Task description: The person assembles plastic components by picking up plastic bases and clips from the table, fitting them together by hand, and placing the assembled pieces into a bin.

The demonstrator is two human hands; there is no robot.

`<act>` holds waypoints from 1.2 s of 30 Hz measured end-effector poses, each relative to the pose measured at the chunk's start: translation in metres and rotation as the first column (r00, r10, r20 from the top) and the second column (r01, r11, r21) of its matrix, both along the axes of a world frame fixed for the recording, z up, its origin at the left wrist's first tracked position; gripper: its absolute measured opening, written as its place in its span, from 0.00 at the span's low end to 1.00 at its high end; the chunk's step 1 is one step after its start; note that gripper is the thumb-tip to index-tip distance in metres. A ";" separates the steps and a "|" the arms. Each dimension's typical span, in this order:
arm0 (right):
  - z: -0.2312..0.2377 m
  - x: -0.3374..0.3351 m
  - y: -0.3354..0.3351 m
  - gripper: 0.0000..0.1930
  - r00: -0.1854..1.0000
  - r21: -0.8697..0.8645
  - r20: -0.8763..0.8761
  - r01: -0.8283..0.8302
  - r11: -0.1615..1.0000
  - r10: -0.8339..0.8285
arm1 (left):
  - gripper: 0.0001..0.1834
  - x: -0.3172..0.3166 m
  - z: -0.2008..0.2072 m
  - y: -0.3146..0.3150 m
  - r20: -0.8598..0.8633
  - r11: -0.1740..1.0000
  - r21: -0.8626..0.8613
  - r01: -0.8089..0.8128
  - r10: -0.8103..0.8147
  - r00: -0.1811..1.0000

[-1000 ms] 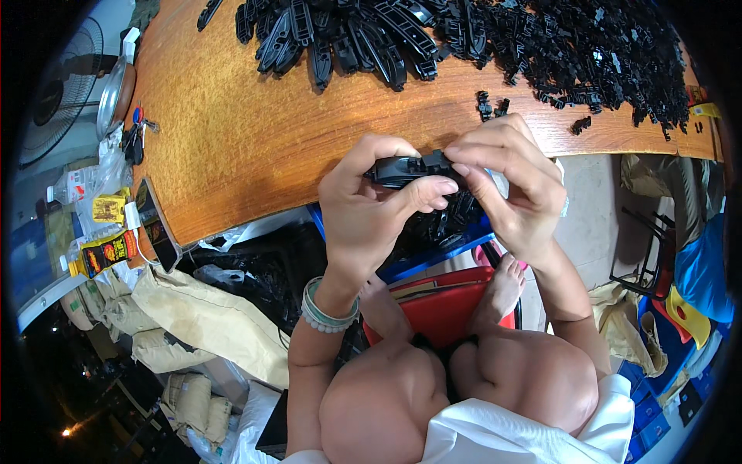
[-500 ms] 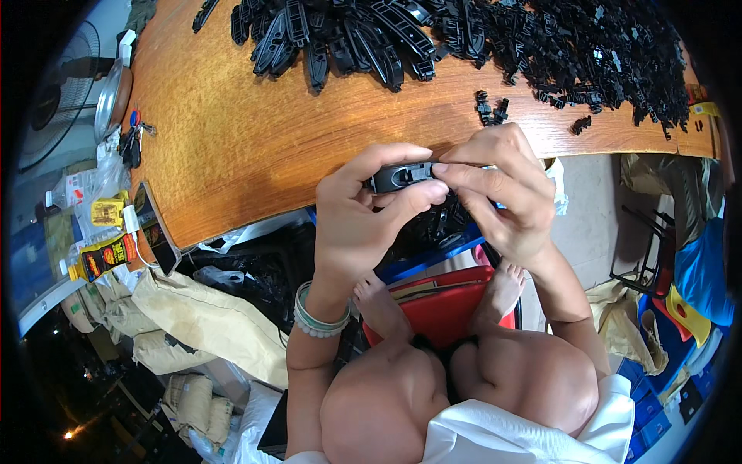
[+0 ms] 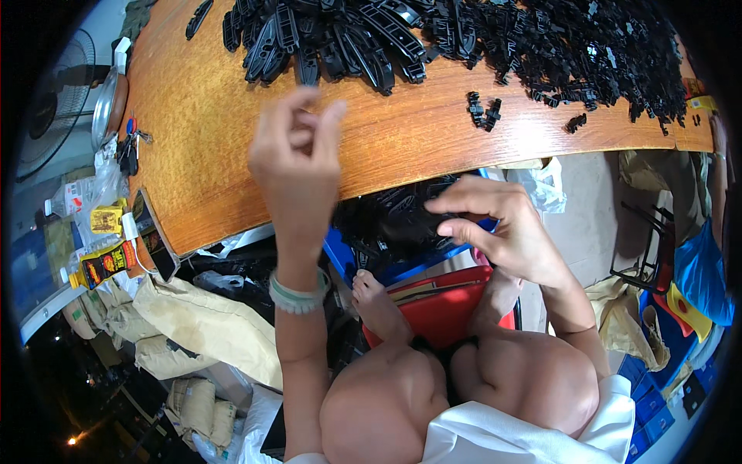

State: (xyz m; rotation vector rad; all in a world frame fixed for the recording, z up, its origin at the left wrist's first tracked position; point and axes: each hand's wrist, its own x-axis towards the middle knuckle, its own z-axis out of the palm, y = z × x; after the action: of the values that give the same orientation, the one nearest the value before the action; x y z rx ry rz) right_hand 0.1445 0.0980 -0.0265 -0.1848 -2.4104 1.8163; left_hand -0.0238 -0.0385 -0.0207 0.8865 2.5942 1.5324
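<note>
Step in hand: appears to be a changeover between pieces, hands well apart. Left hand (image 3: 295, 155) hangs motion-blurred over the table (image 3: 197, 155), fingers curled, thumb and forefinger parted, nothing visible between them. Its fingertips are near a fan of long, boat-shaped black plastic pieces (image 3: 267, 48), toward the far side. Right hand (image 3: 506, 224) is beyond the near edge, over a blue plastic tray (image 3: 429, 261) of black plastic parts (image 3: 379, 207); thumb and forefinger parted. Dark blur beside its fingertips: cannot tell whether a loose piece or tray contents.

Next move, as judged: taking a long piece would call for separating one from overlapping neighbours; a small clip would need a fine pinch.

Surface: brown wood-grain table, glossy toward the right. Dense heap of small black plastic clips (image 3: 580, 54) toward the right; two small black clips (image 3: 492, 114) nearer the near edge.

Room: wire-caged fan (image 3: 66, 100) past the left edge; yellow packet (image 3: 106, 219) there too. Tan paper sack (image 3: 209, 321) below the near left corner; crumpled clear plastic bag (image 3: 549, 185) below the near edge, right of the tray.
</note>
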 end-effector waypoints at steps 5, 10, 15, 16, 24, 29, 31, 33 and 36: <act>-0.005 -0.031 0.015 0.06 0.819 0.425 -0.415 0.559 0.712 -0.396 | 0.10 -0.046 -0.018 0.017 -0.418 0.974 -0.194 -0.117 0.026 0.908; -0.012 -0.054 0.037 0.10 0.860 0.709 -0.438 0.509 0.488 -0.262 | 0.09 -0.043 -0.022 0.005 -0.315 0.973 -0.183 -0.138 0.075 0.946; -0.006 -0.050 0.030 0.12 0.823 0.224 -0.439 0.487 0.844 -0.359 | 0.10 -0.008 -0.009 -0.017 0.110 0.929 0.294 -0.226 0.202 0.973; -0.006 -0.048 0.026 0.11 0.829 -0.071 -0.362 0.430 0.900 -0.425 | 0.11 -0.002 -0.006 -0.021 0.251 0.917 0.337 -0.214 0.131 0.959; 0.005 -0.036 0.015 0.08 0.863 -0.330 -0.310 0.296 0.896 -0.399 | 0.16 0.042 0.014 -0.011 0.502 0.879 0.472 0.071 -0.334 0.798; 0.021 -0.029 -0.001 0.07 0.892 -0.399 -0.188 0.314 0.862 -0.412 | 0.13 0.048 0.014 -0.009 0.498 0.872 0.472 0.127 -0.383 0.778; 0.020 -0.026 -0.001 0.08 0.868 -0.182 -0.273 0.377 0.908 -0.415 | 0.12 0.052 0.012 -0.008 0.491 0.863 0.488 0.129 -0.394 0.777; 0.017 -0.026 -0.005 0.08 0.840 -0.261 -0.283 0.398 0.879 -0.464 | 0.17 0.055 0.010 -0.007 0.541 0.813 0.575 0.091 -0.461 0.703; 0.015 -0.025 -0.006 0.08 0.832 -0.311 -0.281 0.394 0.865 -0.479 | 0.27 0.064 0.014 0.002 0.654 0.790 0.610 -0.069 -0.452 0.606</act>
State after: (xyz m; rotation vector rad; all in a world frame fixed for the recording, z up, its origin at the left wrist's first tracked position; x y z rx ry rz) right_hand 0.1197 0.0918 -0.0115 -0.3711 -1.7247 1.7353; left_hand 0.0404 -0.0364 -0.0064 0.3221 1.3532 2.0545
